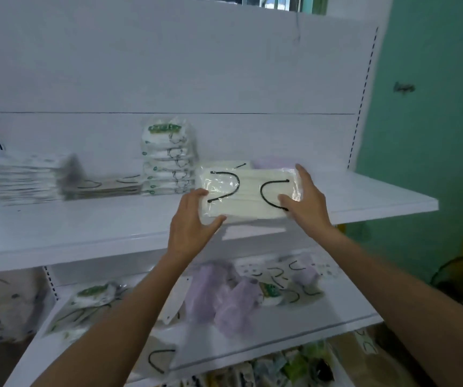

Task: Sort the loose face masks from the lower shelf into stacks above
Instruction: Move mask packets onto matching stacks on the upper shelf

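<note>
The white upper shelf point(85, 227) is spanning the middle of the frame, carrying a flat stack of packs point(24, 180) at the left and a taller stack with green labels point(167, 160) near the centre. The lower shelf point(308, 325) below is holding loose purple masks point(224, 300) among others. A white mask pack point(250, 196) with black ear loops is lying flat over the upper shelf at centre frame, its long axis running left to right, loops facing up. The left hand point(190, 219) is gripping its left end, thumb at the near edge. The right hand point(305, 199) is clasping its right end, thumb lying on top.
</note>
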`<move>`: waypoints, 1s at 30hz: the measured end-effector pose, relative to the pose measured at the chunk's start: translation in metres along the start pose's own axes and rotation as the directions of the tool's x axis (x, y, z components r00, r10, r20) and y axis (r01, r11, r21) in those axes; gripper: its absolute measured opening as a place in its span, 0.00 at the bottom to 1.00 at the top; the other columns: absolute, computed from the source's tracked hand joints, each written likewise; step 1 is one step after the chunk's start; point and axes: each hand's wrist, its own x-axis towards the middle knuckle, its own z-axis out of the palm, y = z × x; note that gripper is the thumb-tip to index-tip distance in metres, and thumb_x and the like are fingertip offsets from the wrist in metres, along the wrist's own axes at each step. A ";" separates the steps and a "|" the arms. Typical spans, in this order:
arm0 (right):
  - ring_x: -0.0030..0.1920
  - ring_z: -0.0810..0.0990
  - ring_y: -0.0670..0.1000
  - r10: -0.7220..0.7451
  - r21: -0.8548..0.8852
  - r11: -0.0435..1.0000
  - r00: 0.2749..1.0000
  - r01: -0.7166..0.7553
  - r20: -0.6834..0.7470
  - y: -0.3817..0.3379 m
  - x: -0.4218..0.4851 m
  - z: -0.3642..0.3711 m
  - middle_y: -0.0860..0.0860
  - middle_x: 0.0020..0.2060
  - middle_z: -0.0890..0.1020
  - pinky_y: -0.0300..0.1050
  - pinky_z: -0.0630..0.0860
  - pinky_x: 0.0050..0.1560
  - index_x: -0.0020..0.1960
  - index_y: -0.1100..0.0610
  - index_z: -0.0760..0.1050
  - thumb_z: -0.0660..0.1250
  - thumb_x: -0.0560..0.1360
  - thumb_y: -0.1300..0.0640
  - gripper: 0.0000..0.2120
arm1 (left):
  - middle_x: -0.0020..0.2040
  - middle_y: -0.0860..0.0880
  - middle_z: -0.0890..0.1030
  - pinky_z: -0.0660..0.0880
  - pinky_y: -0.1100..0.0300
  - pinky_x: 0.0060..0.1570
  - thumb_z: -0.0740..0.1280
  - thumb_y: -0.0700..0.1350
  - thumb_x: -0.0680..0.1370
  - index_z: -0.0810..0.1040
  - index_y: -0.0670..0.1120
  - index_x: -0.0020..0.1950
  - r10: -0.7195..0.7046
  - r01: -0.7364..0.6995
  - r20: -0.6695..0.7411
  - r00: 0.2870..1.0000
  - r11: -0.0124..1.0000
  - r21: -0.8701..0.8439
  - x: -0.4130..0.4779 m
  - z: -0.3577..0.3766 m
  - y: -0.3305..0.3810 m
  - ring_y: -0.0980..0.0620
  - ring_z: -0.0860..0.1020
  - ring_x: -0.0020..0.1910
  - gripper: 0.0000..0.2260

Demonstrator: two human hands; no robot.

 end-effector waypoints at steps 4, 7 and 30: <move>0.59 0.72 0.55 0.117 0.074 0.990 0.993 -0.117 -0.005 0.005 0.069 -0.001 0.56 0.61 0.70 0.39 0.70 0.45 0.72 0.57 0.56 0.69 0.73 0.60 0.33 | 0.60 0.48 0.76 0.71 0.56 0.55 0.74 0.46 0.70 0.73 0.44 0.61 -0.019 0.019 0.017 1.000 0.999 0.047 0.054 0.031 -0.008 0.48 0.75 0.57 0.22; 0.46 0.72 0.55 0.141 -0.007 0.990 0.990 -0.140 0.022 0.017 0.114 0.005 0.57 0.51 0.72 0.36 0.69 0.30 0.62 0.64 0.66 0.69 0.71 0.63 0.22 | 0.56 0.48 0.78 0.69 0.59 0.51 0.72 0.46 0.72 0.73 0.46 0.60 -0.093 0.084 0.064 0.994 0.989 0.123 0.081 0.055 -0.017 0.48 0.75 0.55 0.18; 0.45 0.70 0.53 0.195 -0.033 0.981 0.945 -0.193 0.263 0.097 0.233 0.092 0.53 0.46 0.70 0.43 0.66 0.34 0.50 0.58 0.63 0.71 0.69 0.61 0.17 | 0.54 0.41 0.78 0.61 0.68 0.44 0.68 0.37 0.72 0.74 0.39 0.60 -0.357 0.339 0.051 0.933 0.915 0.220 0.141 0.114 -0.059 0.46 0.74 0.52 0.17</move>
